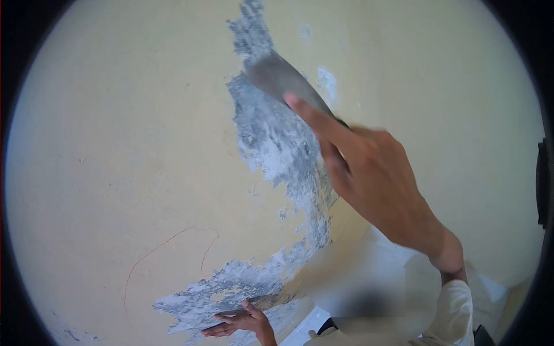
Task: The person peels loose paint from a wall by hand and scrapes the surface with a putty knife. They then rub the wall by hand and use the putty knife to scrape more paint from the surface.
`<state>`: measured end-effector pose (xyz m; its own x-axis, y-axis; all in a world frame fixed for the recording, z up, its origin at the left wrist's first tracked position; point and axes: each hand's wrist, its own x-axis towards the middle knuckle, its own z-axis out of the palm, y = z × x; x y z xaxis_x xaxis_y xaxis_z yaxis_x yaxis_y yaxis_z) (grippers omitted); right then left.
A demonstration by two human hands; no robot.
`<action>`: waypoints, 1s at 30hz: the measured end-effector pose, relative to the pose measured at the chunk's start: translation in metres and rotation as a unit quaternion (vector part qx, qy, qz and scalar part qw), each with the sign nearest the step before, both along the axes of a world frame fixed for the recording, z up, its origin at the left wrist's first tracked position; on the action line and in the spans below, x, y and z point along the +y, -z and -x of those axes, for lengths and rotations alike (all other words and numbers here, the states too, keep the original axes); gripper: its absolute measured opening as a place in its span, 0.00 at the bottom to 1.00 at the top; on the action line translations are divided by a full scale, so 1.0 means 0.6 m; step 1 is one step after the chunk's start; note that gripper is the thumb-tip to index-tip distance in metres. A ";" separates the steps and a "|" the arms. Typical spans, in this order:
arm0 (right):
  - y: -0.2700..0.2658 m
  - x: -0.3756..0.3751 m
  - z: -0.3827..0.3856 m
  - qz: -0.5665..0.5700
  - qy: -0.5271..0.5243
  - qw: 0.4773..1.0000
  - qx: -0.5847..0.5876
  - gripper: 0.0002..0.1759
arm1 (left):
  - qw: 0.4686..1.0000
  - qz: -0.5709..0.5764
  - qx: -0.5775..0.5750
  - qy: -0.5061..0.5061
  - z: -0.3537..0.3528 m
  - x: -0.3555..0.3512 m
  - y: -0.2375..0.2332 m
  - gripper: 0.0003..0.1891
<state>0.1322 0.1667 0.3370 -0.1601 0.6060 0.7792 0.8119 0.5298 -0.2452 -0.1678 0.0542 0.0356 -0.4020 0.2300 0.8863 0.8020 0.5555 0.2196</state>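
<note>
My right hand (378,173) is wrapped around a scraper (277,78), its index finger stretched along the broad metal blade. The handle is mostly hidden inside my fingers. The blade lies over the upper part of a rough grey-white patch (277,144) on the cream wall (144,115), where the paint is gone. Low in the view, my left hand (242,323) is held with its fingers spread, over the lower end of the bare patch. Nothing shows between its fingers.
A thin red curved line (173,236) is drawn on the wall at lower left. Small pale chips (327,83) mark the paint right of the blade. A dark object (542,184) sits at the far right edge. The lower middle is blurred, beside a white sleeve (453,311).
</note>
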 end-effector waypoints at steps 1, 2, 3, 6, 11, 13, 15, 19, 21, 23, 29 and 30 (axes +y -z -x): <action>-0.001 -0.003 0.003 0.004 0.007 1.000 0.012 0.31 | 1.000 0.004 0.012 0.007 0.007 -0.004 -0.004 0.46; -0.011 -0.001 0.009 -0.010 0.016 1.000 0.008 0.31 | 1.000 0.005 0.014 0.009 0.008 -0.004 -0.004 0.46; -0.020 0.001 0.014 -0.027 0.020 0.999 -0.001 0.31 | 1.000 0.002 0.011 0.006 0.006 -0.001 -0.001 0.46; 0.005 -0.022 0.001 0.039 -0.002 0.999 -0.011 0.31 | 1.000 -0.009 0.009 0.007 0.007 0.000 0.006 0.45; -0.006 -0.010 -0.001 -0.005 0.017 1.000 -0.004 0.30 | 1.000 -0.009 0.005 0.009 -0.002 -0.001 -0.005 0.45; 0.004 -0.015 0.005 0.008 0.007 1.000 0.002 0.29 | 1.000 -0.005 0.005 0.008 0.009 -0.007 0.003 0.45; -0.006 -0.008 0.002 -0.001 0.002 1.000 0.022 0.30 | 1.000 -0.017 0.004 0.016 0.003 0.006 0.009 0.45; -0.017 -0.004 0.005 -0.053 0.018 0.998 0.002 0.30 | 1.000 -0.018 0.004 0.016 0.004 0.006 0.001 0.45; 0.005 -0.017 0.000 -0.003 0.000 1.000 -0.011 0.31 | 0.999 -0.020 -0.006 0.026 0.004 0.000 0.005 0.46; -0.016 -0.018 -0.002 -0.004 0.008 1.000 -0.014 0.31 | 0.999 -0.023 -0.010 0.026 -0.008 0.001 -0.002 0.45; 0.003 -0.002 0.001 -0.007 0.014 1.000 -0.010 0.30 | 0.999 -0.024 -0.009 0.028 -0.003 -0.004 -0.001 0.44; 0.000 0.005 -0.003 -0.041 0.000 0.999 0.018 0.30 | 0.999 -0.024 -0.005 0.029 -0.003 0.000 -0.004 0.44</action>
<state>0.1339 0.1697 0.3372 -0.1298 0.5403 0.8314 0.8036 0.5485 -0.2310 -0.1658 0.0542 0.0378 -0.3988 0.2106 0.8925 0.8298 0.4971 0.2534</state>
